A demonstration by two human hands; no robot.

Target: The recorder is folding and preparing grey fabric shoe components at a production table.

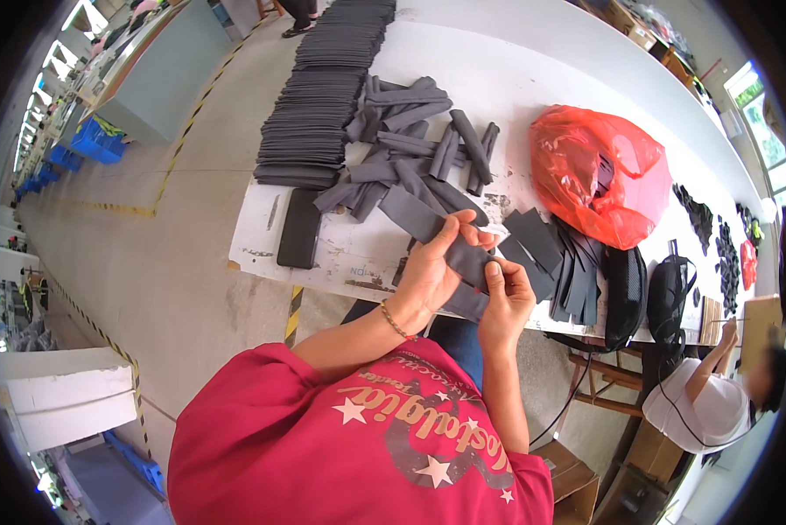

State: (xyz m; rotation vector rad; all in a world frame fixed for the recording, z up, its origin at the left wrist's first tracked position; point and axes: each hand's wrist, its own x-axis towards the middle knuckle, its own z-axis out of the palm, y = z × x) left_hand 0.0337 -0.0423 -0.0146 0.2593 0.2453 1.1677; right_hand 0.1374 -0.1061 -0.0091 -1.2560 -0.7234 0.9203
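Observation:
A dark grey fabric strip (413, 216) stretches between my two hands above the table's near edge. My left hand (431, 269) pinches it around the middle, thumb on top. At its lower right part, my right hand (507, 304) grips it between thumb and fingers. The strip's far end points up and left toward a loose heap of grey folded or rolled fabric pieces (419, 114). Beside my right hand, flat dark strips (577, 280) lie fanned out at the table's edge.
Long rows of stacked dark pieces (301, 131) line the table's left side, with a dark flat bundle (299, 229) nearer me. A red plastic bag (559, 175) and black bags (625, 297) are at right. Another person (704, 407) sits farther right, past a wooden stool (607, 376).

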